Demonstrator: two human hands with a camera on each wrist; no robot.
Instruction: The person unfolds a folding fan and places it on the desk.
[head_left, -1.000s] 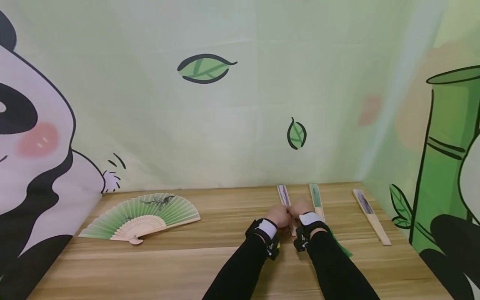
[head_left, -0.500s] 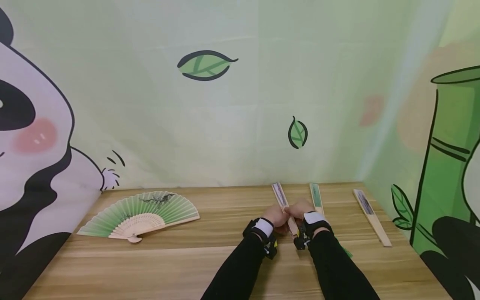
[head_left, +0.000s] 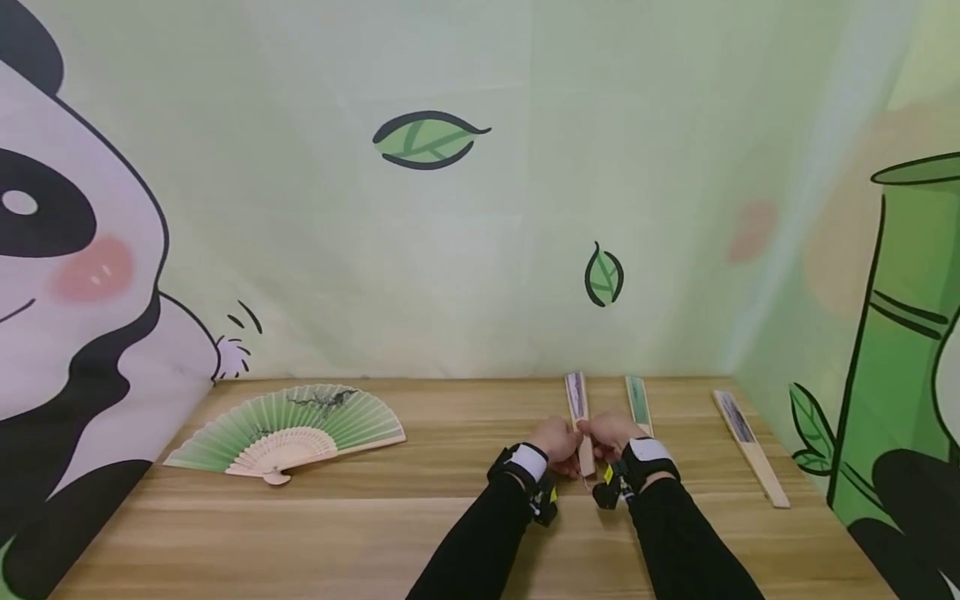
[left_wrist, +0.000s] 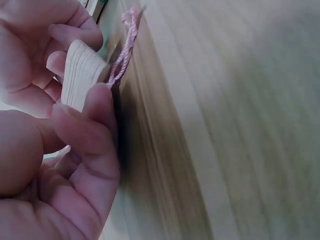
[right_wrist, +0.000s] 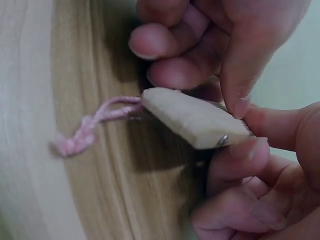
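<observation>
Both hands are on a folded bamboo fan (head_left: 577, 398) with a purple-printed leaf, its far end pointing to the back wall. My left hand (head_left: 552, 439) pinches it from the left, thumb and fingers at its wooden sticks. From the other side my right hand (head_left: 611, 431) grips the same sticks between thumb and fingers. The right wrist view shows the metal rivet at the near end of the sticks (right_wrist: 187, 112). A twisted pink cord (left_wrist: 125, 47) hangs from that end, over the wooden table. The fan is still closed.
A green folded fan (head_left: 639, 402) lies just right, partly hidden by my right hand. Another folded fan (head_left: 750, 446) lies near the table's right side. At the left an open green fan (head_left: 292, 429) is spread out. A printed cloth wall (head_left: 465, 275) borders the table's back edge.
The held fan's far end swung left, then back right, so it now stands straighter. Both hands stay on it. The green tassel by my right forearm is now hidden.
</observation>
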